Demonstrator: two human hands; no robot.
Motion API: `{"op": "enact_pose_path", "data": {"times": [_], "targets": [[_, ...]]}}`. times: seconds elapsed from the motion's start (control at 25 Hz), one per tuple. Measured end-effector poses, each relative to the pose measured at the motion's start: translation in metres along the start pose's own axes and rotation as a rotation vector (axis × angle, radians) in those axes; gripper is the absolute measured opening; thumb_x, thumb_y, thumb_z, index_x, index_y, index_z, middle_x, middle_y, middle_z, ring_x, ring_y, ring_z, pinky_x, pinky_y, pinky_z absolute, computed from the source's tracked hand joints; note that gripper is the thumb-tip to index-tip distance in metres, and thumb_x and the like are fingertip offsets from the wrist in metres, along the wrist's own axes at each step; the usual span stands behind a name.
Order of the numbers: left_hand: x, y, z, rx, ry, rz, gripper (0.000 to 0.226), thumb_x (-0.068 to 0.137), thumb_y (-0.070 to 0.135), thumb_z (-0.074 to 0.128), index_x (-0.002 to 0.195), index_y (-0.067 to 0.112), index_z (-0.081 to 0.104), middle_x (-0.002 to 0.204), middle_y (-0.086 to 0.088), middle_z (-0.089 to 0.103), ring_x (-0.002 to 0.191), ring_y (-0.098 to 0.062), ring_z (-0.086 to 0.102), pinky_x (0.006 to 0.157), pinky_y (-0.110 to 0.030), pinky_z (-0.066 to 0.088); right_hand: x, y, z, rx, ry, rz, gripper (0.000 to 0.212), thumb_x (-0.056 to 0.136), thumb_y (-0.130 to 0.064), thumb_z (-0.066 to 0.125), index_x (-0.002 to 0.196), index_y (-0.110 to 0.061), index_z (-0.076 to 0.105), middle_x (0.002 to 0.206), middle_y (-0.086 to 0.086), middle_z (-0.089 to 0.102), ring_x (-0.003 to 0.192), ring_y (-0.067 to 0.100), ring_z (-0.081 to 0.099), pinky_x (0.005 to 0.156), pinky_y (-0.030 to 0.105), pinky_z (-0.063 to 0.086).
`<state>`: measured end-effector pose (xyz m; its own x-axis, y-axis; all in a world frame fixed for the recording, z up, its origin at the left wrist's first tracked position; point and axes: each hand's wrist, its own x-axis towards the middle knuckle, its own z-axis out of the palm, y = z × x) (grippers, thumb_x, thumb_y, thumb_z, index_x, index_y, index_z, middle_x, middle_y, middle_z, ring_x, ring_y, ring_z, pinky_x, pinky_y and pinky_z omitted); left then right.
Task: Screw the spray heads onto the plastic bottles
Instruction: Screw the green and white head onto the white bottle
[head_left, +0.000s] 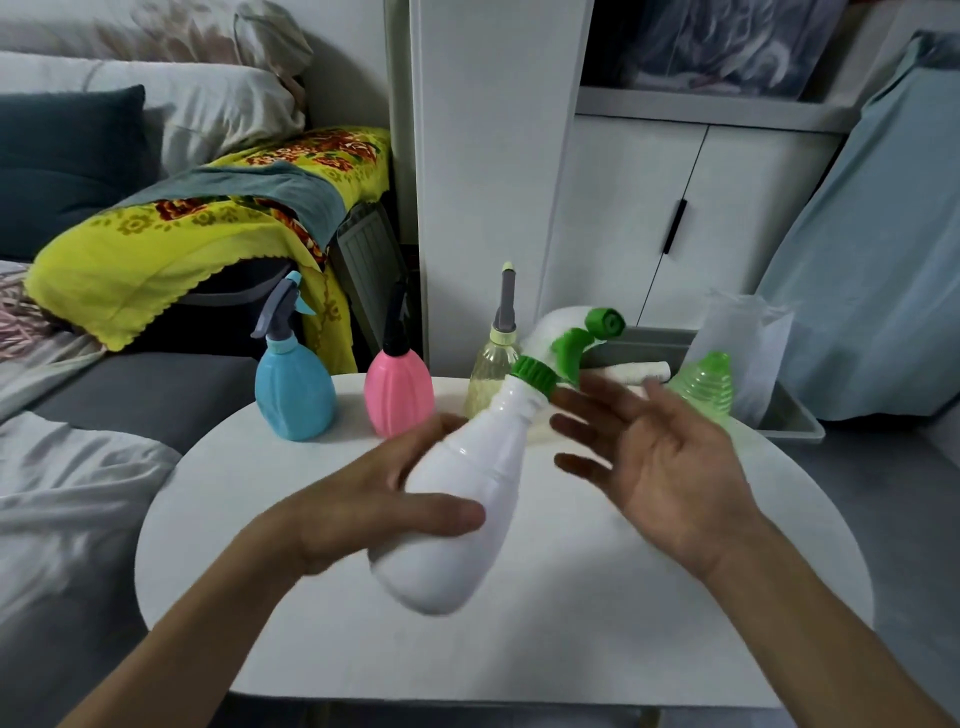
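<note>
The left hand (384, 499) reaches in from the lower left and grips the body of a white plastic bottle (457, 509), thumb across the near side and fingers wrapped behind; the bottle is held above the round white tabletop (571, 623), tilted with its base toward the person and its neck pointing up and to the right. A white spray head with green trigger, nozzle and collar (566, 343) sits on that neck; whether the collar is fully tightened cannot be told. The right hand (660, 457) enters from the lower right, palm turned toward the bottle, fingers straight and spread, holding nothing; its fingertips lie just beside the green collar, and contact cannot be confirmed because of motion blur. Along the far edge of the tabletop stand a blue plastic bottle with a grey and blue spray head (293, 384), a pink plastic bottle with a black spray head (398, 397) and a pale yellow translucent bottle with a tall grey nozzle (493, 364), each upright and apart from its neighbour. A green translucent ribbed bottle (706, 384) shows behind the right hand's fingers, near a grey tray (789, 415). The near half of the tabletop beneath both forearms is open surface, with a grey sofa (130, 395) at its left edge.
</note>
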<state>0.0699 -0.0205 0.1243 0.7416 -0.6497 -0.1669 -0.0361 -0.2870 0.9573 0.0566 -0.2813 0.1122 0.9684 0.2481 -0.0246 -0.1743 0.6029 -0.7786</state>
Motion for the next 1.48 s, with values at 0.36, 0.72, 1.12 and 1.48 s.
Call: {"op": "enact_pose_path", "data": {"times": [0.36,0.72,1.12,1.48], "targets": [[0.015,-0.002,0.031,-0.093,0.047,0.005,0.053,0.052,0.052,0.08,0.101,0.062,0.06,0.1,0.021,0.07,0.092,-0.004,0.067,0.072,-0.028,0.06,0.001,0.026,0.019,-0.054,0.067,-0.199,0.027,0.082,-0.021,0.065,0.106,-0.016,0.077,0.117,0.011,0.073,0.106,0.025,0.068,0.086,0.038,0.057],[0.02,-0.004,0.053,-0.051,-0.3,-0.053,0.051,0.061,0.023,0.081,0.11,0.023,0.068,0.107,-0.002,0.071,0.103,-0.017,0.066,0.082,-0.031,0.055,-0.006,0.029,0.018,-0.048,-0.295,0.004,0.018,0.074,-0.03,0.077,0.078,-0.012,0.075,0.078,0.007,0.074,0.091,0.026,0.069,0.107,0.057,0.034],[0.026,-0.002,0.088,0.091,0.238,0.104,0.04,0.057,0.036,0.083,0.091,0.024,0.066,0.084,-0.003,0.071,0.074,-0.021,0.068,0.068,-0.042,0.06,-0.003,0.019,0.032,-0.122,0.125,-0.156,0.023,0.067,-0.011,0.07,0.048,-0.015,0.058,0.047,0.005,0.052,0.058,0.022,0.06,0.068,0.029,0.056],[0.019,0.009,0.07,-0.099,-0.132,-0.033,0.039,0.059,0.031,0.08,0.096,0.033,0.069,0.099,-0.001,0.073,0.095,-0.02,0.07,0.075,-0.033,0.059,-0.013,0.007,0.024,-0.098,-0.364,-0.028,0.024,0.077,-0.026,0.077,0.068,-0.011,0.063,0.061,0.004,0.063,0.073,0.025,0.064,0.089,0.035,0.051]]}}
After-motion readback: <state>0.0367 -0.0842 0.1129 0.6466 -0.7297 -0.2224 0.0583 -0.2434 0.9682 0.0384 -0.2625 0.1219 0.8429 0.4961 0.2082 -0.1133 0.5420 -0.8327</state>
